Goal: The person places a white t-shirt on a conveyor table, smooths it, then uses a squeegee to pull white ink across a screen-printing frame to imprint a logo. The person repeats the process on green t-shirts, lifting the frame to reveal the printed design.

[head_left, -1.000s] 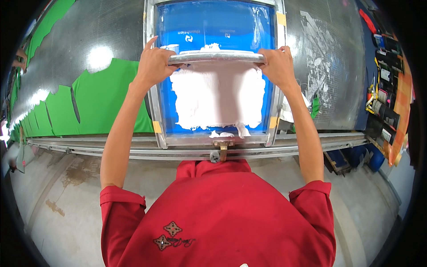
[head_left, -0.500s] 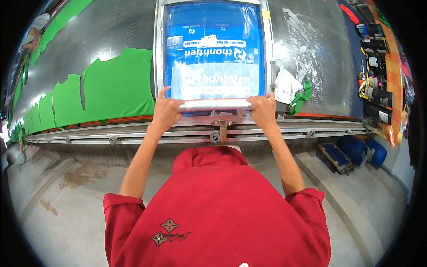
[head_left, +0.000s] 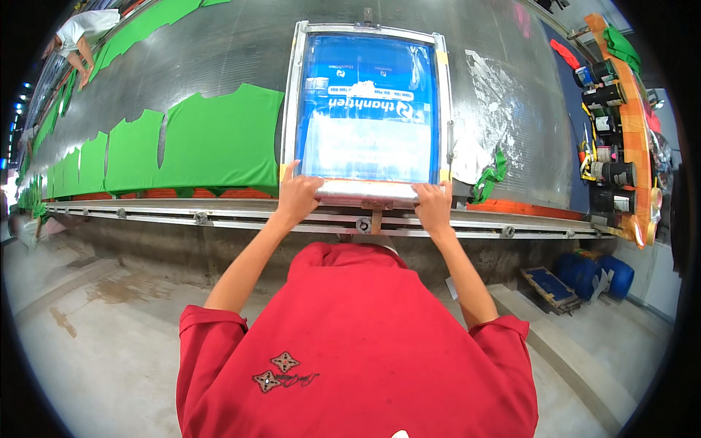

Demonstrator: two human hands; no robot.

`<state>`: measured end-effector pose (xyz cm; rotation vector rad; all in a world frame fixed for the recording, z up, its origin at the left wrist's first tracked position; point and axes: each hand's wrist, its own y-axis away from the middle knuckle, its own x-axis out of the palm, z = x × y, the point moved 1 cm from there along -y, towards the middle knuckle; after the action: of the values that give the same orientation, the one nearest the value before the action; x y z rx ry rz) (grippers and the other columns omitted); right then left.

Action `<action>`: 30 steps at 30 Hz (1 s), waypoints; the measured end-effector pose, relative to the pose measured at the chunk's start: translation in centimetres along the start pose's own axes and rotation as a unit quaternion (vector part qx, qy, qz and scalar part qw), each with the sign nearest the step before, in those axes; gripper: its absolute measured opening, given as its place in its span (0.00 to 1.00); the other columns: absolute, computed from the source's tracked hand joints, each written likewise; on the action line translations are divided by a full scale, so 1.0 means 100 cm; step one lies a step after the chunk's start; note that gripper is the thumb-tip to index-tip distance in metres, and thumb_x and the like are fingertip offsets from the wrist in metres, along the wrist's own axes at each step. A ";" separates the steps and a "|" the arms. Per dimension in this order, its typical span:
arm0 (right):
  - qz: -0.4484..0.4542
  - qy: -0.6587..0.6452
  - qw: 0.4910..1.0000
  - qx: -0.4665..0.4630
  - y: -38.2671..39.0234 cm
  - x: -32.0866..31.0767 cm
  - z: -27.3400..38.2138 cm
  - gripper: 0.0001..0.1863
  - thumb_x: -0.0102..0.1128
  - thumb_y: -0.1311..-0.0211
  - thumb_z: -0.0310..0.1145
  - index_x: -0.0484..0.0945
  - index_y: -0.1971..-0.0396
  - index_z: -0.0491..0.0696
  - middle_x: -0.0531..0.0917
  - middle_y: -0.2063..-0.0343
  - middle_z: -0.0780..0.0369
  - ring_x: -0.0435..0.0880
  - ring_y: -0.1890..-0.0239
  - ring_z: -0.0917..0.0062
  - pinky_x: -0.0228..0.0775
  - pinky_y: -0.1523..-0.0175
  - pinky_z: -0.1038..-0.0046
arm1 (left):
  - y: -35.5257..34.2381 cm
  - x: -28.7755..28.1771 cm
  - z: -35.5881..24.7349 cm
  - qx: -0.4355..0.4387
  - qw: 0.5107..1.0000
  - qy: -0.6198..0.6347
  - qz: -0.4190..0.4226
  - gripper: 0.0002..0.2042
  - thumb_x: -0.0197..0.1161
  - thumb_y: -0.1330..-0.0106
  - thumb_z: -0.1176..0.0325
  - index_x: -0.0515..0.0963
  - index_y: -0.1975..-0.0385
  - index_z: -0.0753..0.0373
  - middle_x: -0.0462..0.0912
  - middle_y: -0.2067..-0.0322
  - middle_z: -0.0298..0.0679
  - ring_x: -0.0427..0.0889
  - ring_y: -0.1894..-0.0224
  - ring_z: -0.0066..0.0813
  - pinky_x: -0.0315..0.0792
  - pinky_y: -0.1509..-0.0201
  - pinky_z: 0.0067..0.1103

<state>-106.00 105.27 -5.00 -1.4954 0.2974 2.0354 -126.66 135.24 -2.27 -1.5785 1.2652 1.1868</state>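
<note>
A printing screen with a metal frame and blue mesh sits on the long table, pale printed lettering and white smears showing on it. A metal squeegee bar lies along the screen's near end. My left hand grips its left end, with one finger raised along the frame. My right hand grips the right end. Green fabric pieces lie flat left of the screen. A white cloth and a green scrap are at its right.
A metal rail runs along the table's near edge. Containers line an orange board at the right. A co-worker's bare arms and pale clothing show at the far upper left. Blue drums stand on the floor below.
Both hands have pulled the bar from the screen's upper middle down to its near end. The broad white ink patch is gone, exposing blue mesh and lettering. The view has shifted.
</note>
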 end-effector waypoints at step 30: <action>0.119 -0.028 0.992 0.028 -0.213 -0.021 -0.072 0.10 0.69 0.46 0.28 0.87 0.62 0.50 0.89 0.69 0.57 0.85 0.65 0.60 0.62 0.44 0.60 | -0.215 -0.049 0.080 -0.007 0.993 0.013 0.116 0.15 0.73 0.51 0.65 0.91 0.61 0.58 0.86 0.80 0.43 0.87 0.68 0.36 0.51 0.19 0.40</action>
<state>-87.57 118.00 -2.10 -1.4226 0.5277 2.2304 -107.52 148.41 0.68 -1.4917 1.4907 1.3242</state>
